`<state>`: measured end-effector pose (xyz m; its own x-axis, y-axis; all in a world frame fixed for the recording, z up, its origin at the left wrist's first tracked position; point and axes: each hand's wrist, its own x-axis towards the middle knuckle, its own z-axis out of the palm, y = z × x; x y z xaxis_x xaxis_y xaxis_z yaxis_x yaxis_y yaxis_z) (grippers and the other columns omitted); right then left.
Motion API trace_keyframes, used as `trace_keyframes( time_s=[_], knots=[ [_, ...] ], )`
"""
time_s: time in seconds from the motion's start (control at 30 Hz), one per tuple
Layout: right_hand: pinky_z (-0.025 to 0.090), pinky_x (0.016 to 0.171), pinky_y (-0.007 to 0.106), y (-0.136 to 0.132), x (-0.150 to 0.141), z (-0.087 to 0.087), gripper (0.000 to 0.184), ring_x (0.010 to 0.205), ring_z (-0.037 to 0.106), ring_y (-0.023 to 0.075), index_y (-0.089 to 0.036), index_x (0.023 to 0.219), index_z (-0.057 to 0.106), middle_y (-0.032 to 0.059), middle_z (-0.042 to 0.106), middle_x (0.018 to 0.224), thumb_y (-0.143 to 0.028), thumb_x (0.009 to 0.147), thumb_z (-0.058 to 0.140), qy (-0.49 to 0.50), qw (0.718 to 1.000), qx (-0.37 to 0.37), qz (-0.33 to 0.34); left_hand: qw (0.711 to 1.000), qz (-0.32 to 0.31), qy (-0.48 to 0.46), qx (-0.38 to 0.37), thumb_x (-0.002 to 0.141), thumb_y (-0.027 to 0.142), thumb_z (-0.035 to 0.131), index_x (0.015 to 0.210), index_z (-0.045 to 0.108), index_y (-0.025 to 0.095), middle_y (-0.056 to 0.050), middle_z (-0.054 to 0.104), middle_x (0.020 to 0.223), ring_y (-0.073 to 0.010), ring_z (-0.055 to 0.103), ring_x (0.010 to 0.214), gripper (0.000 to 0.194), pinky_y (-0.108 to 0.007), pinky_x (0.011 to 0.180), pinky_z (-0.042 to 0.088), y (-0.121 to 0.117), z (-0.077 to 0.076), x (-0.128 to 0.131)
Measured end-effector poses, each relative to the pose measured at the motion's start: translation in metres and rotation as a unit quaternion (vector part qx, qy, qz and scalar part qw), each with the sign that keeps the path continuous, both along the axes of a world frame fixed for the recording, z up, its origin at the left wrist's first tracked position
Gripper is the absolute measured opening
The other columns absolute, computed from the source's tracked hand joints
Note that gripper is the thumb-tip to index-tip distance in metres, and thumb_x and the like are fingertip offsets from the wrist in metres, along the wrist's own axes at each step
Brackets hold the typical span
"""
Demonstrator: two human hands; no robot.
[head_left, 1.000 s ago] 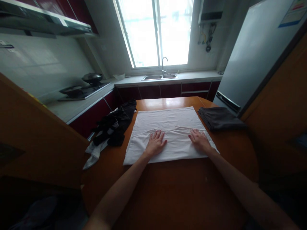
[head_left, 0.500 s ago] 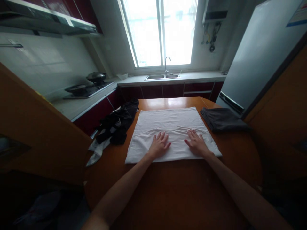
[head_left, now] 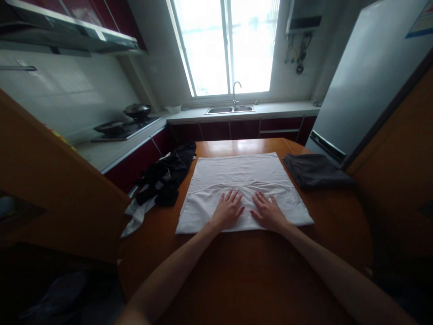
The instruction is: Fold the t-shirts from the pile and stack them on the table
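Observation:
A white cloth [head_left: 237,174] lies spread flat on the orange-brown wooden table [head_left: 243,275], with a fold line running across its middle. My left hand [head_left: 230,208] rests palm down on the near half of the cloth, fingers stretched out. My right hand [head_left: 267,211] lies flat beside it, also open, with only a small gap between the two hands. Neither hand holds anything.
A crumpled pile of black and white clothes [head_left: 162,176] sits at the table's left edge. A folded dark grey garment [head_left: 314,169] lies at the right. A grey fridge [head_left: 365,76] stands at the right. Behind are a sink [head_left: 230,109] and a stove [head_left: 125,124].
Both hands have slid inward along the cloth toward each other, the right hand moving most, from near the cloth's right side to its middle.

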<state>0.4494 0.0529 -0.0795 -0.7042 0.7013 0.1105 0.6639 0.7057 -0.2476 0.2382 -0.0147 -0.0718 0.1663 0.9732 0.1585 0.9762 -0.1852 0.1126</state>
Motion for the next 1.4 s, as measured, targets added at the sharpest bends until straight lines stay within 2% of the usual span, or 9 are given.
trace_keyframes(
  time_s=[0.17,0.3,0.4,0.53,0.67,0.87,1.1,1.27,1.4],
  knots=[
    [0.011,0.123,0.054,-0.007,0.001,-0.003,0.062,0.156,0.015,0.0256,-0.012,0.158,0.033,0.0136,0.023,0.166,-0.039,0.102,0.036,0.013,1.000,0.028,0.001,1.000,-0.027,0.001,0.008,0.104,0.032,0.034,0.156,0.035,0.017,-0.011,0.032,0.164,-0.0290,0.022,0.154,0.054,-0.054,0.122,0.025,-0.009,-0.006,0.016],
    [0.012,0.123,0.054,-0.013,-0.002,-0.005,0.061,0.155,0.019,0.0263,-0.012,0.157,0.035,0.0149,0.028,0.165,-0.038,0.101,0.038,-0.006,1.000,0.015,0.003,0.999,-0.033,0.013,-0.013,0.105,0.035,0.034,0.157,0.034,0.016,-0.012,0.029,0.165,-0.0313,0.022,0.154,0.056,-0.057,0.122,0.025,-0.014,-0.010,0.026],
    [0.013,0.124,0.051,-0.010,0.000,0.000,0.062,0.155,0.018,0.0248,-0.011,0.157,0.033,0.0144,0.026,0.166,-0.038,0.101,0.037,0.013,1.000,0.024,-0.005,0.999,-0.031,0.011,0.007,0.105,0.044,0.035,0.156,0.035,0.019,-0.010,0.031,0.165,-0.0298,0.022,0.154,0.057,-0.055,0.122,0.026,-0.015,-0.004,0.024],
    [0.011,0.124,0.051,0.007,0.012,0.002,0.064,0.156,0.013,0.0239,-0.009,0.159,0.028,0.0139,0.023,0.167,-0.039,0.103,0.032,0.040,0.995,0.051,-0.077,0.999,0.011,0.019,0.045,0.104,0.049,0.037,0.156,0.037,0.023,-0.009,0.033,0.164,-0.0303,0.024,0.153,0.058,-0.057,0.122,0.025,-0.012,0.005,0.005],
    [0.010,0.124,0.052,0.020,0.019,-0.007,0.064,0.155,0.018,0.0259,-0.006,0.157,0.031,0.0160,0.026,0.165,-0.038,0.101,0.035,-0.003,0.991,0.015,-0.131,0.995,0.095,0.018,0.025,0.105,0.046,0.037,0.153,0.043,0.019,-0.014,0.038,0.161,-0.0357,0.028,0.151,0.055,-0.062,0.118,0.029,-0.006,0.002,-0.017],
    [0.013,0.123,0.052,0.026,0.021,-0.009,0.062,0.155,0.018,0.0259,-0.008,0.157,0.031,0.0160,0.027,0.165,-0.036,0.101,0.034,0.015,0.988,0.032,-0.152,0.995,0.097,0.003,0.037,0.106,0.045,0.035,0.153,0.044,0.021,-0.012,0.038,0.161,-0.0330,0.031,0.150,0.054,-0.059,0.118,0.031,-0.002,0.012,-0.035],
    [0.018,0.121,0.055,0.035,0.034,-0.016,0.062,0.152,0.024,0.0296,-0.004,0.154,0.037,0.0196,0.031,0.163,-0.037,0.101,0.032,0.013,0.981,0.018,-0.191,0.972,0.227,0.040,0.052,0.104,0.039,0.036,0.147,0.051,0.015,-0.019,0.043,0.156,-0.0389,0.032,0.149,0.051,-0.070,0.116,0.021,-0.020,0.009,-0.076],
    [0.019,0.121,0.055,0.038,0.039,-0.016,0.062,0.153,0.022,0.0291,-0.005,0.154,0.037,0.0185,0.031,0.163,-0.036,0.101,0.027,0.034,0.977,0.062,-0.203,0.969,0.231,0.002,0.091,0.105,0.040,0.034,0.149,0.049,0.018,-0.014,0.044,0.157,-0.0319,0.033,0.150,0.051,-0.060,0.121,0.024,-0.032,0.010,-0.091],
    [0.020,0.120,0.055,0.043,0.048,-0.019,0.065,0.152,0.025,0.0305,-0.001,0.153,0.037,0.0214,0.033,0.162,-0.036,0.100,0.023,0.011,0.970,0.055,-0.236,0.964,0.264,-0.013,0.043,0.105,0.041,0.036,0.148,0.049,0.016,-0.015,0.041,0.159,-0.0341,0.031,0.150,0.052,-0.061,0.119,0.025,-0.042,0.005,-0.107]
  ],
)
